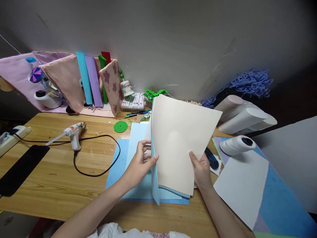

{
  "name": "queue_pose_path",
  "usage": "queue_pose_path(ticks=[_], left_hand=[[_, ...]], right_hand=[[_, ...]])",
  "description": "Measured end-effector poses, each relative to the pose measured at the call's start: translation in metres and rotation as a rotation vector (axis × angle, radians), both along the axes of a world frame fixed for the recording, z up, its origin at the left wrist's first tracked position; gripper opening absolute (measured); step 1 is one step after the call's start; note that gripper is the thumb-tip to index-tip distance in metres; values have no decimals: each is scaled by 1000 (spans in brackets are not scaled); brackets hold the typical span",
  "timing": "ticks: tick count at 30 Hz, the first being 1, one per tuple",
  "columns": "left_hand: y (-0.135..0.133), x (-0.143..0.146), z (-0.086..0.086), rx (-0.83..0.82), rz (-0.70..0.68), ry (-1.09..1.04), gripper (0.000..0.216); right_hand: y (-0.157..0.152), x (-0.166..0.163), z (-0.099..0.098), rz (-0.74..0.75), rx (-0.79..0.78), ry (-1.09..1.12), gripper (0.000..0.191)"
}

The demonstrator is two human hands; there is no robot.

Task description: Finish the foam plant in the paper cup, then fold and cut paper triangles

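Observation:
A booklet-like stack of cream paper [180, 142] stands tilted up between my hands, with a light blue sheet [155, 175] along its left edge. My left hand [141, 160] closes on that left edge, thumb on the blue sheet and fingers curled behind it. On the opposite side my right hand [201, 168] grips the stack with its thumb flat on the cream face; its other fingers are mostly hidden. Beneath lie a pale blue sheet [138, 193] and a larger blue sheet [115, 172]. A dark blue object [211, 159], partly covered, is just beyond my right hand.
At left are a glue gun [74, 135] with its black cable, a phone [23, 168] and a power strip [15, 138]. A pink organizer [61, 76] and a marker box [133, 101] stand behind. Right: a thread cone [236, 145] on paper sheets [242, 185], and white rolls [244, 120].

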State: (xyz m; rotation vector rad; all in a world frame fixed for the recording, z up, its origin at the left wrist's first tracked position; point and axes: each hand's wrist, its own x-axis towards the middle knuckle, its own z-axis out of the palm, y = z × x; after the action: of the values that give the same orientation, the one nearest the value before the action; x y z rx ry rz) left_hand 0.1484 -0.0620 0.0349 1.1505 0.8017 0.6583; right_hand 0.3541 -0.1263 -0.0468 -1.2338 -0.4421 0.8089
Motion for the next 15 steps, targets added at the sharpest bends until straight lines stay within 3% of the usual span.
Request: queue_pose_path(ticks=[7, 11, 15], left_hand=[[10, -7, -1, -24, -40, -47, 45], [13, -15, 7, -106, -84, -36, 46], [10, -15, 11, -206, -133, -161, 45]], right_hand=[[1, 1, 1, 31, -25, 78, 49], [3, 3, 0, 63, -7, 157, 48], [4, 3, -1, 98, 2, 225, 47]])
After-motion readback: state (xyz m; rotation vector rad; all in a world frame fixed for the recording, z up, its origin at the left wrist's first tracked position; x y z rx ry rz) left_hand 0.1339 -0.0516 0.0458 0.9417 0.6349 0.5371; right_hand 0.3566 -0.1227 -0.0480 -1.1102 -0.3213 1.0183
